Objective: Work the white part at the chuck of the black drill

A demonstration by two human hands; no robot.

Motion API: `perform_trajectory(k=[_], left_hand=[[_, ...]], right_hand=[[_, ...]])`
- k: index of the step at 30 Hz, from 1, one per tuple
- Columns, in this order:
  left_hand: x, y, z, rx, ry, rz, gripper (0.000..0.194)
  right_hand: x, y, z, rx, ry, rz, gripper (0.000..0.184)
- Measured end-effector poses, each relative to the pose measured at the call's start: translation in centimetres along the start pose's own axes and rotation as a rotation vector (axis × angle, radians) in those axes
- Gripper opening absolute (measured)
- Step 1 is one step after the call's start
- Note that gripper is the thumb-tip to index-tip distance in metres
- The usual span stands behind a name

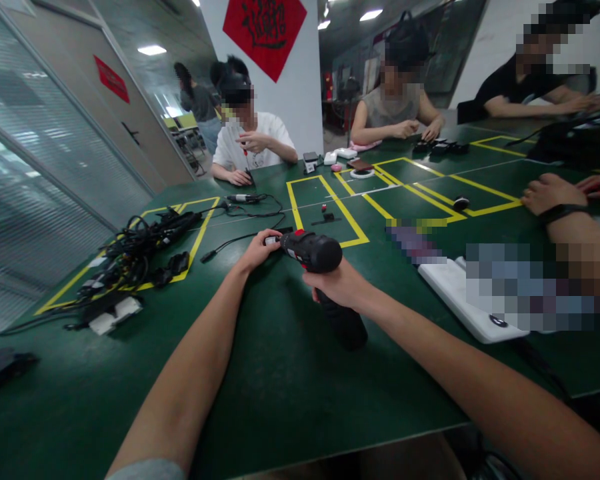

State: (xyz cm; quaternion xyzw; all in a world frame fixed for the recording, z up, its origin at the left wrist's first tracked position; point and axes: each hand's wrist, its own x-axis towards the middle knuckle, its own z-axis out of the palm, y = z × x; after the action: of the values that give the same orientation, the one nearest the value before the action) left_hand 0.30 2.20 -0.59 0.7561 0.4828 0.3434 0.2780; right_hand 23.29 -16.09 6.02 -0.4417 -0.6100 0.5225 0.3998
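Note:
My right hand (345, 287) is wrapped around the grip of a black cordless drill (313, 252) with red accents. The drill's front end points left, toward my left hand (260, 252). Between the fingers of my left hand is a small black piece with a white label (272, 240), held close to the drill's nose. The fingers and the drill hide much of this piece, and I cannot tell whether the drill touches it. A thin black cable (230, 248) lies on the green table (275, 393) just beyond my left hand.
Tangled black cables (135, 250) and adapters fill the left side. A white power bank-like slab (470, 300) lies to the right, near another person's hand (555, 197). Small black parts (329, 217) lie beyond the drill. Several people sit around the table, which has yellow tape outlines (353, 233).

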Motion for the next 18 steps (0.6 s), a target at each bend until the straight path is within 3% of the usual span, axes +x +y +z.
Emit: perform_trajectory(k=[18], left_hand=[[0.5, -1.3, 0.0, 0.1, -0.041, 0.114, 0.051]], right_hand=[[0.3, 0.2, 0.2, -0.011, 0.034, 0.023, 0.004]])
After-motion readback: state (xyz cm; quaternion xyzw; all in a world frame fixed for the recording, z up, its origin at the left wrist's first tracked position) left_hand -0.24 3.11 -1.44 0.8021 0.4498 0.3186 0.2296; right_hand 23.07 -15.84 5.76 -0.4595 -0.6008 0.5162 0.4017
